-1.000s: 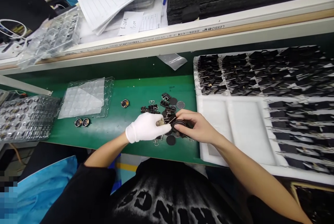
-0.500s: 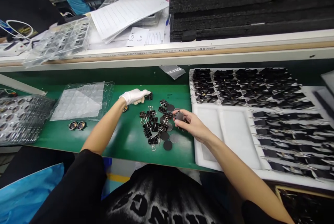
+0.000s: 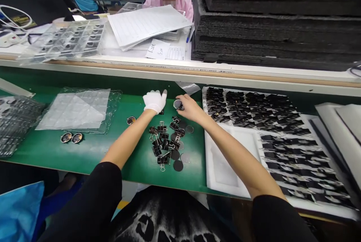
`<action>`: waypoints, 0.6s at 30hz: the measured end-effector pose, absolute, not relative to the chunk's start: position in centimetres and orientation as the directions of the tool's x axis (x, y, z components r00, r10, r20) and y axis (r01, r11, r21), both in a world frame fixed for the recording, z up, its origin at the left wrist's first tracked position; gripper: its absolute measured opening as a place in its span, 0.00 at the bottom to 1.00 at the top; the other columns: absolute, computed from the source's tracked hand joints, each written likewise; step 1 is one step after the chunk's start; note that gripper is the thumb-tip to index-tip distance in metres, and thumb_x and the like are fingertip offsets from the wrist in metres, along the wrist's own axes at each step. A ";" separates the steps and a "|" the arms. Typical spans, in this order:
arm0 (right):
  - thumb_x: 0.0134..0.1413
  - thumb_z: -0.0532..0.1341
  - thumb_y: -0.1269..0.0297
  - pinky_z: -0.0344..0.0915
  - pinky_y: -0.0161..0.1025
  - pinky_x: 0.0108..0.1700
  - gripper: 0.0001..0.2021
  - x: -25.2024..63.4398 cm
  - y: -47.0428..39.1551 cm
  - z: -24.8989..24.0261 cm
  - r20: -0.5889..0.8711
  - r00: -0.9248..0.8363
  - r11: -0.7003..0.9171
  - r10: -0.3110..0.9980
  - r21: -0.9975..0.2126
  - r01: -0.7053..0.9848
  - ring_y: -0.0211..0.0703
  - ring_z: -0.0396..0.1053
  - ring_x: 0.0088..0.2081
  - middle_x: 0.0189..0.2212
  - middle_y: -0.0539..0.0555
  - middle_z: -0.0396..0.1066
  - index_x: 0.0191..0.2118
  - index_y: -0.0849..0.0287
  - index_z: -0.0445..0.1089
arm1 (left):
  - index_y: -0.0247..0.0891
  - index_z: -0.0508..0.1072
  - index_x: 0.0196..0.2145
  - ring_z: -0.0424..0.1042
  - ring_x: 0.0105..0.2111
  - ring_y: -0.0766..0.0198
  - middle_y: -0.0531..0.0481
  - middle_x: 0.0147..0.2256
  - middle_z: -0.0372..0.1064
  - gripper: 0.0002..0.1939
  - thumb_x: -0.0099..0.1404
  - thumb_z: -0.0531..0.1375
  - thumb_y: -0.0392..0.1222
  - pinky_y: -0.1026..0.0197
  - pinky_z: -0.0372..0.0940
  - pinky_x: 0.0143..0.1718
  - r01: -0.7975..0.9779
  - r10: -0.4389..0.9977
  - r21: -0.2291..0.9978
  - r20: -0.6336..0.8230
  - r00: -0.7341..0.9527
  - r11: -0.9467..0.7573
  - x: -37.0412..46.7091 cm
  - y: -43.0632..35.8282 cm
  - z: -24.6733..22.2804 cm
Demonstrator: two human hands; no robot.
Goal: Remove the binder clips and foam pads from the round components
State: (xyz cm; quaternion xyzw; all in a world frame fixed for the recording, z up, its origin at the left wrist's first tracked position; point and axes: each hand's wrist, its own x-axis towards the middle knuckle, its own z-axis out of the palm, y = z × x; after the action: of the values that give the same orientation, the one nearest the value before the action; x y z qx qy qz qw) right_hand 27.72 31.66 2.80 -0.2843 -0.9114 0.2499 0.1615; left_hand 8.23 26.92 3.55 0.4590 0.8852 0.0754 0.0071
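Note:
My gloved left hand [image 3: 155,101] is above the back of the green bench [image 3: 113,155], its fingers apart and nothing seen in it. To its right, my bare right hand [image 3: 187,108] pinches a round grey disc [image 3: 178,104] with something dark behind it. Just in front of both hands lies a heap of black binder clips [image 3: 165,142], with flat dark discs [image 3: 178,165] along its right side. One small round metal-rimmed piece [image 3: 131,120] rests left of the left hand. A pair of similar round pieces [image 3: 72,137] lies further left.
A white foam tray [image 3: 207,151] with rows of clipped black parts stands at right. Clear plastic trays [image 3: 113,102] are at left. Above runs a shelf edge [image 3: 126,69] with papers and black foam stacks [image 3: 267,35]. A person in pink sits beyond.
My left hand has moved right and spread its fingers, away from a black clip. My right hand has moved back and left with the disc, nearer the left. The camera view has shifted.

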 end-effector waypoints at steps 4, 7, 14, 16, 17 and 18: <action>0.53 0.70 0.70 0.68 0.50 0.57 0.24 25.2 33.1 1.2 0.091 -0.864 0.747 0.495 -0.553 0.369 0.57 0.74 0.53 0.53 0.63 0.75 0.57 0.61 0.72 | 0.29 0.76 0.51 0.68 0.53 0.34 0.24 0.54 0.70 0.39 0.75 0.39 0.64 0.39 0.63 0.50 0.750 0.751 0.163 0.072 -0.657 0.641 8.0 26.6 1.7; 0.52 0.71 0.69 0.68 0.48 0.57 0.21 24.5 33.3 0.1 0.068 -0.880 0.737 0.470 -0.579 0.349 0.54 0.74 0.52 0.51 0.60 0.76 0.53 0.59 0.75 | 0.33 0.75 0.54 0.66 0.54 0.34 0.25 0.57 0.67 0.37 0.75 0.40 0.63 0.38 0.62 0.52 0.745 0.743 0.212 0.106 -0.661 0.632 7.3 26.4 1.1; 0.45 0.73 0.68 0.68 0.47 0.54 0.24 23.5 34.1 -1.5 -0.008 -0.862 0.651 0.507 -0.652 0.389 0.53 0.74 0.50 0.49 0.58 0.76 0.51 0.59 0.77 | 0.40 0.73 0.59 0.64 0.58 0.36 0.31 0.58 0.66 0.28 0.78 0.43 0.56 0.36 0.61 0.54 0.745 0.758 0.254 0.065 -0.649 0.617 6.6 26.0 0.4; 0.43 0.74 0.66 0.68 0.48 0.53 0.25 23.3 34.1 -1.8 -0.015 -0.859 0.629 0.511 -0.675 0.385 0.54 0.74 0.49 0.48 0.57 0.77 0.50 0.59 0.77 | 0.41 0.72 0.61 0.64 0.59 0.36 0.31 0.58 0.66 0.27 0.78 0.43 0.54 0.35 0.61 0.55 0.758 0.765 0.237 0.081 -0.638 0.607 6.6 25.9 0.3; 0.43 0.74 0.65 0.67 0.48 0.54 0.25 23.2 34.1 -2.0 -0.007 -0.857 0.623 0.515 -0.683 0.380 0.54 0.74 0.49 0.47 0.57 0.77 0.50 0.58 0.77 | 0.41 0.72 0.61 0.64 0.58 0.36 0.31 0.58 0.66 0.27 0.78 0.43 0.54 0.35 0.61 0.55 0.756 0.761 0.233 0.089 -0.643 0.612 6.6 25.9 0.3; 0.43 0.74 0.65 0.67 0.50 0.54 0.24 23.2 34.0 -2.1 0.006 -0.855 0.622 0.519 -0.688 0.373 0.54 0.74 0.49 0.47 0.57 0.77 0.50 0.58 0.77 | 0.40 0.72 0.61 0.64 0.58 0.37 0.31 0.58 0.66 0.28 0.78 0.42 0.54 0.35 0.61 0.55 0.748 0.750 0.232 0.097 -0.654 0.622 6.7 25.9 0.3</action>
State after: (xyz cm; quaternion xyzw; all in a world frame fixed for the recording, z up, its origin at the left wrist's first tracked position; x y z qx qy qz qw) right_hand 23.16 34.01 -2.13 -0.2492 -0.8948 0.3560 0.1024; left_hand 6.66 25.87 0.26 0.4160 0.9005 0.1268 0.0047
